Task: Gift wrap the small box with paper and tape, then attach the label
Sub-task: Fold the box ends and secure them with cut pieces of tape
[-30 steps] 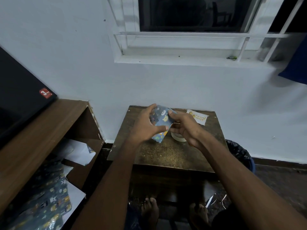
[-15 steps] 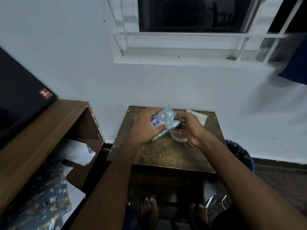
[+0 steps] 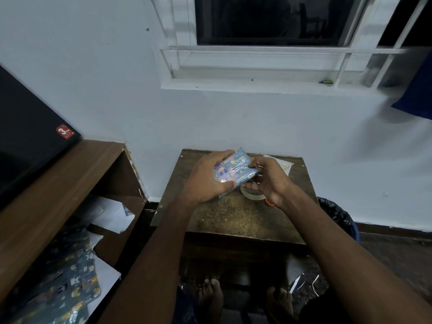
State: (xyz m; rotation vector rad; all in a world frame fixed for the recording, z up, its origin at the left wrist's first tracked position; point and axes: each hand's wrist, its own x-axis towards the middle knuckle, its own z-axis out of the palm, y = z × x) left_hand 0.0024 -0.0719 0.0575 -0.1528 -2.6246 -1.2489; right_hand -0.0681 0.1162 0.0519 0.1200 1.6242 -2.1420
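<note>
Two hands meet over the small table (image 3: 233, 220), and between them you hold the box (image 3: 235, 170), already covered in blue cartoon-print paper and tilted, its far corner raised toward the wall.

At far left, a dark panel (image 3: 28, 141) with a red sticker is cut off by the frame edge, so you cannot tell what it is. Below it runs a wooden shelf (image 3: 58, 183); loose white sheets (image 3: 109, 213) lie in its open compartment, and more printed paper (image 3: 70, 286) spills lower down, its pattern dim in the poor light.

Your left hand (image 3: 205, 181) grips the box from the near-left side, thumb across the front edge, fingertips curled over the top. Your right hand (image 3: 268, 181) pinches the box's right end, fingers bent around it; the fingertips themselves are hidden behind the wrapping.

Under that right hand a clear tape roll (image 3: 252, 195) sits on the table, mostly covered by the palm. A speck of orange (image 3: 268, 203) shows at the wrist, too small to identify. Behind the hand, the label (image 3: 286, 163) lies flat near the table's far right corner, partly blocked, its yellow print unreadable.

Right of the table, a dark bin (image 3: 339, 216) is half hidden by your forearm. Bare feet show blurred below the table.
</note>
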